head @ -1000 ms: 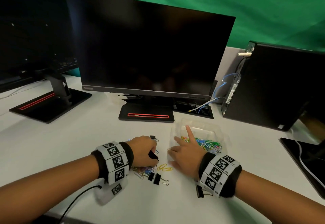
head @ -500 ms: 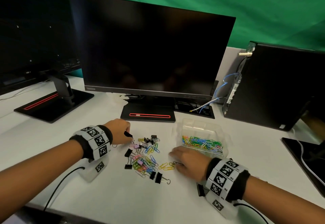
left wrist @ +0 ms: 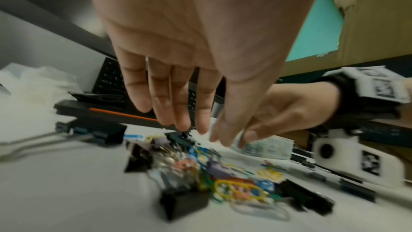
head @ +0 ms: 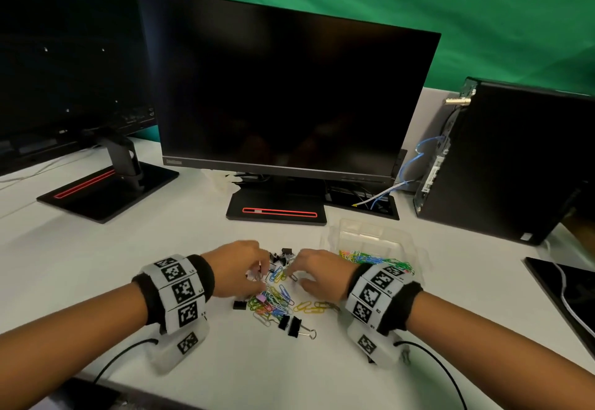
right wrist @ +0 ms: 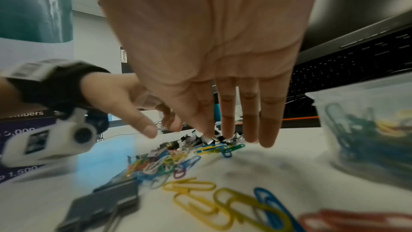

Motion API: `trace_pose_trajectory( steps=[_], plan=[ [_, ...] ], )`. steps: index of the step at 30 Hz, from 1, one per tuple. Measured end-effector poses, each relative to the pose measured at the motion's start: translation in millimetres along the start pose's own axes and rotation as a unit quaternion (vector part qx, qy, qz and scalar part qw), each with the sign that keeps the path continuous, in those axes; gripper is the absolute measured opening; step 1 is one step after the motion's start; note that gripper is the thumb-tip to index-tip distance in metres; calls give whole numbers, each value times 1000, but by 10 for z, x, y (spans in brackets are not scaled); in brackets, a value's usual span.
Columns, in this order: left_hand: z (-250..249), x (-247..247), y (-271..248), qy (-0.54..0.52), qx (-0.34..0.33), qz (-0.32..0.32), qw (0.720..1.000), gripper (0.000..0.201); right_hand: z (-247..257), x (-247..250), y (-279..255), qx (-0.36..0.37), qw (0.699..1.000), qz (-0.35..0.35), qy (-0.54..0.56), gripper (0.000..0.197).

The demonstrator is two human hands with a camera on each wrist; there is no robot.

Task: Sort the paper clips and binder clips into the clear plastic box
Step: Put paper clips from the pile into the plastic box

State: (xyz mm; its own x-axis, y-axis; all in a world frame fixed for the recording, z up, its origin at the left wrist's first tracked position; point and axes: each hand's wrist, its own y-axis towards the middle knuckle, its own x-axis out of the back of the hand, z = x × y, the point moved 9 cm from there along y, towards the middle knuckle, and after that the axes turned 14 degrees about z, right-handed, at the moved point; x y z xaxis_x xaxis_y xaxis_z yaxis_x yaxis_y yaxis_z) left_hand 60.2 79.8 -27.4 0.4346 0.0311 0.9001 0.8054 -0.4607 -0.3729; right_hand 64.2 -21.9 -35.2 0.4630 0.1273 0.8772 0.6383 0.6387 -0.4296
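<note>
A pile of coloured paper clips (head: 273, 298) mixed with black binder clips (head: 291, 326) lies on the white desk. The clear plastic box (head: 370, 235) stands to its right with many paper clips (head: 376, 258) inside. My left hand (head: 240, 268) hovers over the pile's far left side and my right hand (head: 317, 272) over its far right side. In the left wrist view the left hand's fingers (left wrist: 183, 121) point straight down at the pile (left wrist: 200, 165). The right hand's fingers (right wrist: 249, 130) also hang straight, tips just above the clips (right wrist: 214, 147). Neither hand holds anything.
A dark monitor (head: 283, 93) on a black base (head: 277, 210) stands right behind the pile, a second monitor (head: 64, 71) at the left, a black computer case (head: 515, 164) at the right. A large binder clip (left wrist: 95, 133) lies left of the pile. Cables trail from both wrists.
My left hand has swung back from the left to the pile; the black clip it pinched is gone from its fingers. My right hand has moved up and left onto the pile.
</note>
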Motion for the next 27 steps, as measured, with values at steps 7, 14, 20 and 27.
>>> trace_pose_trajectory(
  steps=[7, 14, 20, 27],
  plan=[
    [-129, -218, 29, 3, -24, 31, 999, 22, 155, -53, 194, 21, 999, 34, -15, 45],
    [-89, -232, 67, -33, -24, 46, 998, 9, 145, -99, -76, 38, 998, 49, -20, 34],
    [-39, -87, 15, -81, -24, 32, 996, 22, 38, -125, -198, 19, 998, 52, -5, 30],
    [-79, -37, -30, -71, -31, 24, 997, 18, 153, -117, 48, -24, 998, 49, 0, 56]
  ],
)
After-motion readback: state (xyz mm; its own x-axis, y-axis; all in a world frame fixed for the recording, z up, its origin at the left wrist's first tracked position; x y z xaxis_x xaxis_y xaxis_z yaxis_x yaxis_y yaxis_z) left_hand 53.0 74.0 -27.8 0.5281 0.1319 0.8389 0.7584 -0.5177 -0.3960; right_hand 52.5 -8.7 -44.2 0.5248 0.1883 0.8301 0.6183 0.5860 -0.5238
